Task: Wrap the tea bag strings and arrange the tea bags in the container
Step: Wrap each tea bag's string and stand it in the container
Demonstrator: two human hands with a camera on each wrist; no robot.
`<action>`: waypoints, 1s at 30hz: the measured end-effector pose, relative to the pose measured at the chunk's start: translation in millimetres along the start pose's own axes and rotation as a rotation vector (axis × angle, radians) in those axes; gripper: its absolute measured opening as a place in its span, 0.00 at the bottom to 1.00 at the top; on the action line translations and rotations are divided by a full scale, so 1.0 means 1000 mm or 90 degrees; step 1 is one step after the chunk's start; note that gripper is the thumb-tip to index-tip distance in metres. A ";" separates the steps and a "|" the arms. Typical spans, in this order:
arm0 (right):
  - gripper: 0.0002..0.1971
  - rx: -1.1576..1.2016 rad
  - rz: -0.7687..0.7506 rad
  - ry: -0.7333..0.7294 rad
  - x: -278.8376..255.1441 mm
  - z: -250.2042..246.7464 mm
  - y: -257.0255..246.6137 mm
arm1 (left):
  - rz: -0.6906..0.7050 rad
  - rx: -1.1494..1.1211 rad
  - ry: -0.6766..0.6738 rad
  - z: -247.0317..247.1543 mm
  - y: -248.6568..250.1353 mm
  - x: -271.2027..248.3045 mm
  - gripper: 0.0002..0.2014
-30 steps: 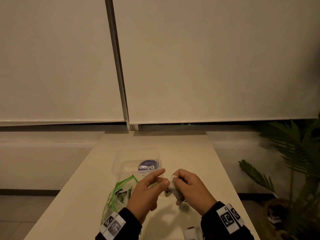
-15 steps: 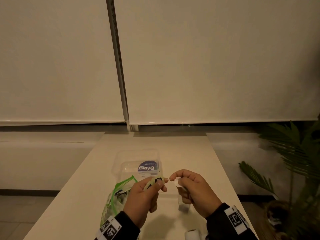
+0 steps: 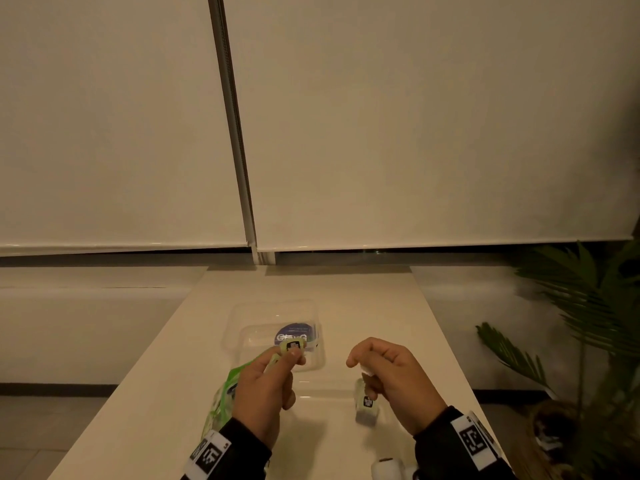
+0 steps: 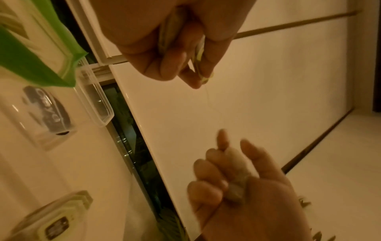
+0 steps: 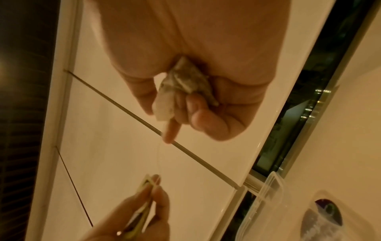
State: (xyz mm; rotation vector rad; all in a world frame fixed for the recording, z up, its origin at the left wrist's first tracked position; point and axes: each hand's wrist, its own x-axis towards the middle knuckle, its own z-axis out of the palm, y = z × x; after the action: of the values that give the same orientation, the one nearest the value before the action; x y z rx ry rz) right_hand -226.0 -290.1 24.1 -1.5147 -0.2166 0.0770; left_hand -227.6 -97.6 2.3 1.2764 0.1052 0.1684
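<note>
My left hand point(image 3: 294, 353) pinches a pale green paper tag point(image 3: 292, 346) between thumb and fingers, in front of the clear plastic container point(image 3: 242, 308). My right hand point(image 3: 360, 367) grips a crumpled tea bag point(image 5: 181, 88) in its curled fingers, a hand's width to the right. A thin string point(image 5: 157, 159) runs slack from the tea bag to the tag point(image 5: 144, 195). A second tea bag point(image 3: 367, 407) with a dark-printed tag lies on the table under my right hand. The container shows a purple label point(image 3: 294, 336) through its base.
A green-edged zip bag point(image 3: 225, 393) lies on the table behind my left wrist. A small white object point(image 3: 384, 469) sits at the near table edge. A potted palm point(image 3: 588, 306) stands off the table's right side. Window blinds point(image 3: 415, 116) close off the back.
My hands were touching a second ago and have since drawn apart, the left going left with the tag, the right going right with the tea bag. The string now spans the gap.
</note>
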 end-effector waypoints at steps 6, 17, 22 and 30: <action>0.17 -0.024 0.122 -0.047 0.002 -0.004 0.019 | 0.076 -0.094 0.026 0.006 0.028 0.006 0.06; 0.12 -0.162 0.142 -0.103 0.005 0.017 0.046 | 0.118 0.062 -0.117 0.033 0.075 0.012 0.07; 0.16 -0.082 0.103 0.020 0.011 0.016 0.038 | 0.110 0.087 -0.187 0.032 0.071 -0.014 0.05; 0.13 0.109 0.142 0.161 0.029 0.000 0.022 | 0.020 0.228 -0.359 0.013 0.025 -0.052 0.05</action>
State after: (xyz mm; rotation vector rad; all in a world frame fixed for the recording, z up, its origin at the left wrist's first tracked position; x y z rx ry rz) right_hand -195.7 -283.6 5.3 -1.3586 0.1589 0.0780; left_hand -278.0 -112.3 29.3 1.6385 -0.3848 -0.1967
